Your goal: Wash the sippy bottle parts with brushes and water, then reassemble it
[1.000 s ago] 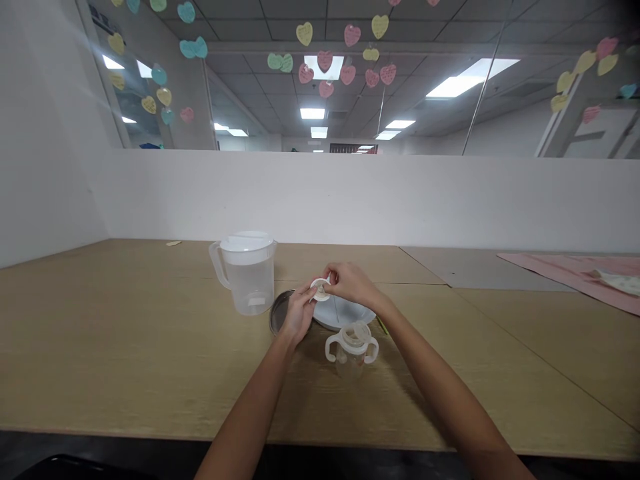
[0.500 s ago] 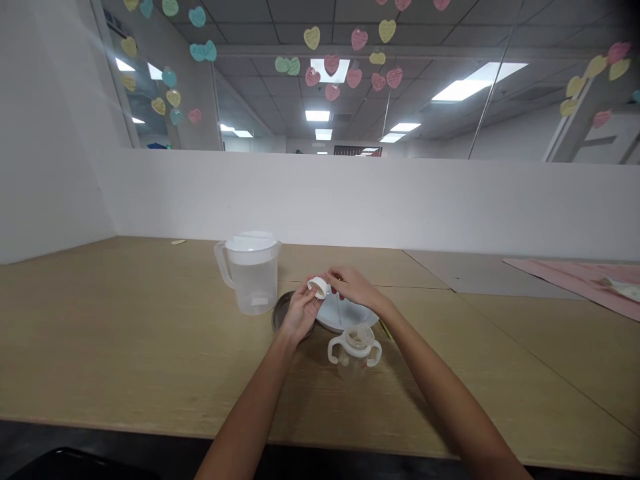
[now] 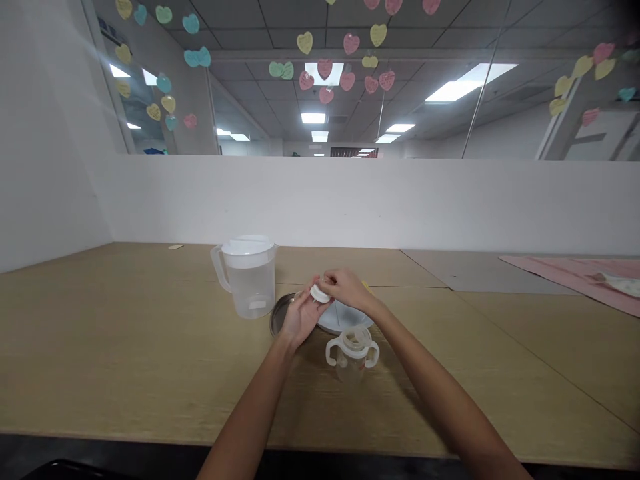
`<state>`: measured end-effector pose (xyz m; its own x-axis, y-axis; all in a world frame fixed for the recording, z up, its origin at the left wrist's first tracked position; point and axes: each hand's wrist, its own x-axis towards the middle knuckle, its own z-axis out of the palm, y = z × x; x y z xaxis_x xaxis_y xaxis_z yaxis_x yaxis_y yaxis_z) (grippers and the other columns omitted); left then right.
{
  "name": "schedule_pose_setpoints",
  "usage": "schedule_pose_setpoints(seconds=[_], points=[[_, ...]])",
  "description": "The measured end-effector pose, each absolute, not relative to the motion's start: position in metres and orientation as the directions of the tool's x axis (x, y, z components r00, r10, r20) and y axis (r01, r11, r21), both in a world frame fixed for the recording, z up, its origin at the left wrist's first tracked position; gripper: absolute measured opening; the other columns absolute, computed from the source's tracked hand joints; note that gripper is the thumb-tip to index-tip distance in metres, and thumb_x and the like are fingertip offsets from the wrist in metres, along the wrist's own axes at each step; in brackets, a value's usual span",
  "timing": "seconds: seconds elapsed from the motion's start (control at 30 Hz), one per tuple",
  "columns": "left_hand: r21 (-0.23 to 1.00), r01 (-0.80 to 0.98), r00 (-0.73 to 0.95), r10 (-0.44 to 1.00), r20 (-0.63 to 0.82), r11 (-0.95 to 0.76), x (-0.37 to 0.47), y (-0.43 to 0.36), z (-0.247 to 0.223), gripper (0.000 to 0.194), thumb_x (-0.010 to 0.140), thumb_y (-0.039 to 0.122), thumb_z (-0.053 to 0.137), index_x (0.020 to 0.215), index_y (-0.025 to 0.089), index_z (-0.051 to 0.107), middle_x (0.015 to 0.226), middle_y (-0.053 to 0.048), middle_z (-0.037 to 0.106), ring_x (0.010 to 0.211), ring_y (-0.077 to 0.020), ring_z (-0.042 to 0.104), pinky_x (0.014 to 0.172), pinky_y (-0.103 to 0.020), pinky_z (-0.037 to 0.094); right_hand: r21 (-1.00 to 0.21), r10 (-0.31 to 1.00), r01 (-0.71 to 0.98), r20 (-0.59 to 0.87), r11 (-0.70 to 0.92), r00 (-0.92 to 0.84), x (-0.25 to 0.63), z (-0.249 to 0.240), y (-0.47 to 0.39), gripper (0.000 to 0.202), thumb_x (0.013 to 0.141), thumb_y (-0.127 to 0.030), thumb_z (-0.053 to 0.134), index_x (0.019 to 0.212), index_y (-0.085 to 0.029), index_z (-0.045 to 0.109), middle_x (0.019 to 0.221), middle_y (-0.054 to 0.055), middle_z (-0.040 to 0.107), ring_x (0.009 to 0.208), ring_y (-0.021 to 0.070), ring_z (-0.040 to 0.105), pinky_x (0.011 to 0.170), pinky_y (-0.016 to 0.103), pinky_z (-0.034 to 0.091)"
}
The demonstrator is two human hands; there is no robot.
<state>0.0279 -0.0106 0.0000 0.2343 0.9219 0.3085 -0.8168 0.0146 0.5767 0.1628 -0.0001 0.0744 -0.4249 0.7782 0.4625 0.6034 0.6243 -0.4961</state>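
My left hand [image 3: 301, 316] is turned palm up, its fingers curled round a white bottle collar [image 3: 320, 293]. From above, my right hand [image 3: 346, 288] pinches at the top of the same collar; what lies between its fingertips is hidden. Just in front of the hands stands a clear baby bottle [image 3: 351, 365] with two white handles and an uncovered mouth. Behind my right wrist, partly covered, is a pale plate [image 3: 345, 320]. A round metal dish [image 3: 278, 313] sits left of my left hand.
A translucent lidded pitcher [image 3: 253, 287] stands left of the hands. At the far right lies a pink cloth [image 3: 565, 275] on a grey sheet [image 3: 450, 267]. A small pale flat piece [image 3: 176, 247] lies near the wall. A low wall with a window closes off the back.
The white collar has tipped over so its opening no longer faces me. My right hand has moved from beside it onto its top. The camera view has shifted slightly.
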Motion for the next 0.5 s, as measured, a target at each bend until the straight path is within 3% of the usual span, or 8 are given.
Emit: schedule_pose_setpoints(seconds=[0.07, 0.17, 0.33, 0.5], points=[[0.618, -0.786, 0.227, 0.918, 0.326, -0.025, 0.0293, -0.0118, -0.0008, 0.028, 0.076, 0.017, 0.061, 0.103, 0.015, 0.061, 0.112, -0.01, 0.062, 0.109, -0.0227, 0.055, 0.099, -0.042, 0.041, -0.516, 0.757, 0.554, 0.466, 0.653, -0.458, 0.1618, 0.0741, -0.0003, 0.031, 0.078, -0.036, 0.045, 0.053, -0.018, 0.039, 0.051, -0.005, 0.037, 0.051, 0.0074, 0.033, 0.049, 0.023, 0.022], [0.654, -0.754, 0.212, 0.918, 0.336, -0.066, 0.0288, -0.0123, -0.0024, 0.033, 0.068, 0.01, 0.068, 0.1, 0.012, 0.062, 0.105, -0.008, 0.063, 0.098, -0.0196, 0.06, 0.099, -0.039, 0.042, -0.654, 0.747, 0.399, 0.419, 0.643, -0.517, 0.163, 0.0731, 0.002, 0.029, 0.078, -0.035, 0.044, 0.055, -0.018, 0.041, 0.05, -0.005, 0.038, 0.051, 0.0076, 0.036, 0.049, 0.022, 0.026], [0.681, -0.728, 0.214, 0.915, 0.342, -0.084, 0.0243, -0.0117, -0.0042, 0.036, 0.062, 0.012, 0.072, 0.096, 0.011, 0.063, 0.096, -0.007, 0.065, 0.087, -0.0176, 0.062, 0.09, -0.033, 0.048, -0.881, 0.773, 0.179, 0.268, 0.438, -0.574, 0.1662, 0.0697, 0.0058, 0.027, 0.076, -0.039, 0.048, 0.058, -0.019, 0.043, 0.043, -0.009, 0.034, 0.037, 0.0055, 0.031, 0.038, 0.02, 0.023], [0.696, -0.711, 0.217, 0.909, 0.356, -0.103, 0.0243, -0.0126, -0.0037, 0.036, 0.059, 0.014, 0.075, 0.093, 0.012, 0.064, 0.093, -0.006, 0.065, 0.082, -0.0153, 0.061, 0.082, -0.028, 0.05, -0.934, 0.767, 0.063, 0.248, 0.351, -0.592, 0.166, 0.0688, 0.0039, 0.03, 0.073, -0.039, 0.055, 0.056, -0.018, 0.043, 0.042, -0.01, 0.035, 0.032, 0.0038, 0.032, 0.033, 0.019, 0.023]])
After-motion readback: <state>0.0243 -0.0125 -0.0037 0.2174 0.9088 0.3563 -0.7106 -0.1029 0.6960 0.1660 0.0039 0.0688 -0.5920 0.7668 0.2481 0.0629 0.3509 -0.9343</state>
